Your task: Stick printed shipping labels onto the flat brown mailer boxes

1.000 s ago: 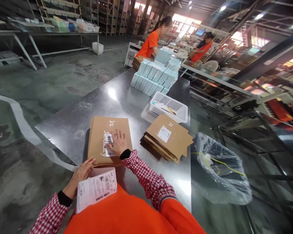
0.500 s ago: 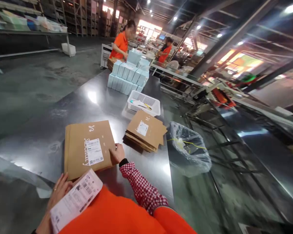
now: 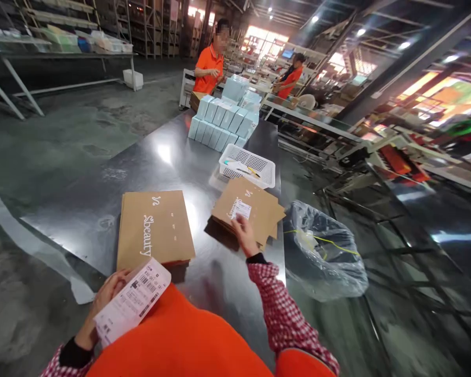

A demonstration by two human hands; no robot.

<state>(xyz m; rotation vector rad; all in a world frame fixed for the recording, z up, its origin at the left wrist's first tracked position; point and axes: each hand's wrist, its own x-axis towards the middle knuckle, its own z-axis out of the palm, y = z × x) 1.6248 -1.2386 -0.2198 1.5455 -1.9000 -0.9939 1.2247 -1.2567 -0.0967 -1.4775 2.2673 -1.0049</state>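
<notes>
Cardboard pile [image 3: 262,207] best squared, label [image 3: 241,208] up; right hand [image 3: 247,238] at edge, can't tell grip; left hand [image 3: 99,306] holding printed labels [image 3: 133,302].

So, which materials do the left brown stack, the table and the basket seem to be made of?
Left brown stack: probably cardboard, matte, with flat brown panels. Table: likely metal, smooth, mirroring bright light. Basket: seemingly plastic, smooth white, with regular holes.

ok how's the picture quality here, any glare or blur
Head view: white glare patches on the metal table; head view: the back window washed out; head view: the far-right background stretched and soft, though Sbeauty on the left cardboard stack reads clearly.
</notes>
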